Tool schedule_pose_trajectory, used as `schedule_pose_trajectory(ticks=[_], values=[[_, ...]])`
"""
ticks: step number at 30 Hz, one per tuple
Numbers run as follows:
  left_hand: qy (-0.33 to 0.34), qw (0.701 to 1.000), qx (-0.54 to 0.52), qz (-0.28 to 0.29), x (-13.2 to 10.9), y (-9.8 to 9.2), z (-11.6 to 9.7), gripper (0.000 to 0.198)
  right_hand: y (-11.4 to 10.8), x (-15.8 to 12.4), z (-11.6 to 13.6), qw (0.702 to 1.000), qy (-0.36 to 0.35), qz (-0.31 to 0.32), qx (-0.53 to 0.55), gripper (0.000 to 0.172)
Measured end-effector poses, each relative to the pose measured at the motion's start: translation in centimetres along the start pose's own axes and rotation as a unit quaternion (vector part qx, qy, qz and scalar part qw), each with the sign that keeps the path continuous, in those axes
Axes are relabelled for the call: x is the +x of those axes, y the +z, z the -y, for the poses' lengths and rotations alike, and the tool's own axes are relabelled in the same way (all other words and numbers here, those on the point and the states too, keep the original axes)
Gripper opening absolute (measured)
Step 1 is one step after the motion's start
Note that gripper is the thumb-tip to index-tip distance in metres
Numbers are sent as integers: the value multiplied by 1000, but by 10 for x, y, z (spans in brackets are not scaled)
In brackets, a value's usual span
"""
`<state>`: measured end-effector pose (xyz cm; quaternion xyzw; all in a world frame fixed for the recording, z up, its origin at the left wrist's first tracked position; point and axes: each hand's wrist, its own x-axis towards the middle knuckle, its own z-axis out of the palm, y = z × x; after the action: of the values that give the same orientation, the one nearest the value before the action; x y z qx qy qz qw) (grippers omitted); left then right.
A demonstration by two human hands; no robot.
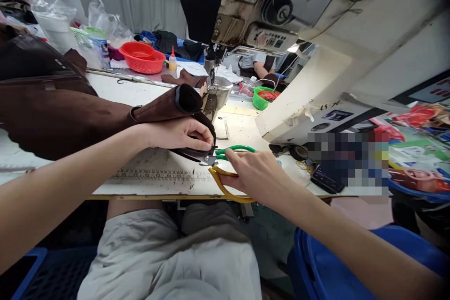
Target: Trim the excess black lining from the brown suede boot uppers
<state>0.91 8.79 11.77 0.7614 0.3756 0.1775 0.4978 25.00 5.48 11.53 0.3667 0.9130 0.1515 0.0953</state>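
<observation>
My right hand [258, 176] grips a pair of scissors [230, 192] with one green and one yellow handle. The blades point left, at the edge of a dark brown leather piece [161, 107] with a rolled, tube-like part. My left hand [179, 135] is closed on that edge, thumb and fingers pinched just beside the blades. The rest of the brown leather spreads left across the white sewing table [168, 185]. Behind my hands stands the sewing machine's needle and presser area [213, 77]. The blade tips are partly hidden by the leather.
A red basket [144, 62], a small glue bottle [172, 62] and a green bowl [261, 99] sit behind the machine. The machine's column [298, 89] rises on the right. A blue bin [337, 262] stands below right. Another person's arm [260, 69] shows beyond the machine.
</observation>
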Motion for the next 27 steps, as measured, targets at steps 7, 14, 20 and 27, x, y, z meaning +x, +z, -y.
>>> schedule_pose_trajectory(ticks=[7,14,20,27], values=[[-16,998,-59,11,-2,0,-13,33,3,17,26,998,-39,-6,43,38],[-249,965,-68,-48,-90,-7,37,64,-15,-15,-15,987,-10,38,157,26],[-305,910,-132,-246,-98,23,79,68,-19,-6,-40,985,24,15,172,23],[-270,891,-120,-344,-85,34,81,76,-13,24,-39,982,20,1,189,27]])
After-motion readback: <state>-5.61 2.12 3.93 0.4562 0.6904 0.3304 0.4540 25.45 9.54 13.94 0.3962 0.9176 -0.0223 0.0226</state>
